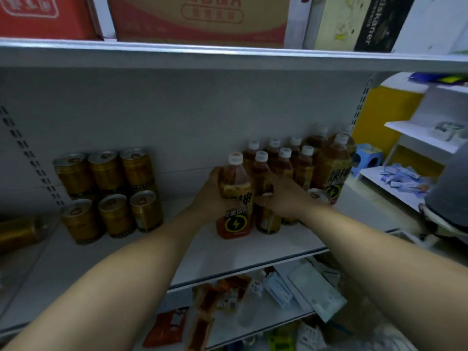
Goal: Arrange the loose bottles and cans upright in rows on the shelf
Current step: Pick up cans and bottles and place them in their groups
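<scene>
**Shelf check, left to right**

The surface is a white metal shelf [101, 262] with a smooth painted back panel and slotted uprights on both sides; red and brown cardboard boxes [197, 21] sit on the board above, cut off by the top edge.

At the far left a gold can [17, 233] lies on its side, blurry and half out of frame; next to it are six gold cans [115, 215] with shiny silver pull-tab lids, upright in two rows of three.

Mid-shelf, the left hand [210, 198] grips a plastic bottle [235, 198] of amber drink with a white cap and a lightning-bolt label, fingers wrapped round its far side, base near the front edge; it stands touching the row of matching small bottles [285, 163].

The right hand [283, 196] lies against the next bottle over, thumb across the front; its fingertips are hidden, so I can't tell whether it's a real grip.

A silver-topped can [317, 193] peeks out behind that wrist, mostly hidden; taller bottles [334, 168] stand at the right end.

Below is a lower shelf [253, 315] of jumbled packets, too blurry to read; off to the right there's a yellow wall, a blue plastic stool [367, 158] and white side shelving [417, 140].
</scene>
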